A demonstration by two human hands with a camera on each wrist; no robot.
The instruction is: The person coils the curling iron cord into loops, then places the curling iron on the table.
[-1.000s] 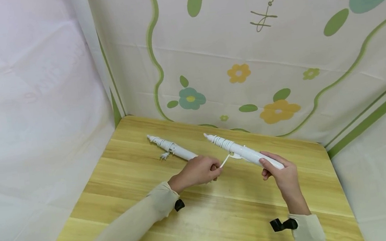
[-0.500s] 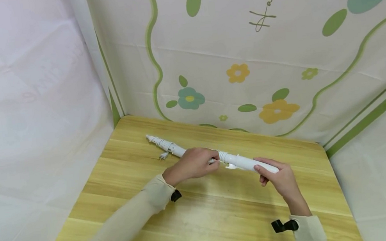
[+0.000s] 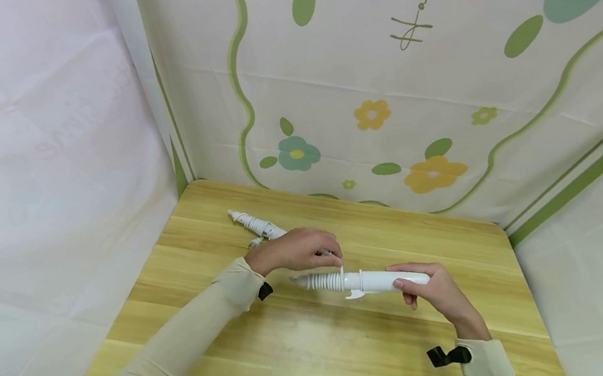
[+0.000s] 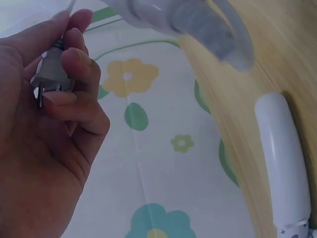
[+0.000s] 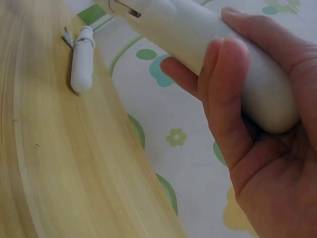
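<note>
My right hand (image 3: 436, 290) grips the smooth, rounded end of a white curling iron (image 3: 380, 281), holding it roughly level above the table. White cord (image 3: 325, 281) is wound in several turns around its other end, and a small white lever (image 3: 355, 294) sticks out below. My left hand (image 3: 299, 249) is just above the coils, with a taut piece of cord running from its fingertips down to the iron. In the left wrist view a two-pin plug (image 4: 52, 69) lies within the curled left fingers. A second curling iron (image 3: 270, 230) lies behind the left hand, partly hidden.
The second iron has its cord wrapped and its plug (image 5: 67, 37) beside it, on the wooden table (image 3: 296, 348). A flower-patterned cloth (image 3: 324, 87) rises behind the table's back edge. White cloth (image 3: 57, 177) hangs on the left.
The held iron has swung its corded end left and nearer me, going from slanted to nearly level. My left hand has risen from beside it to above it, carrying the cord.
</note>
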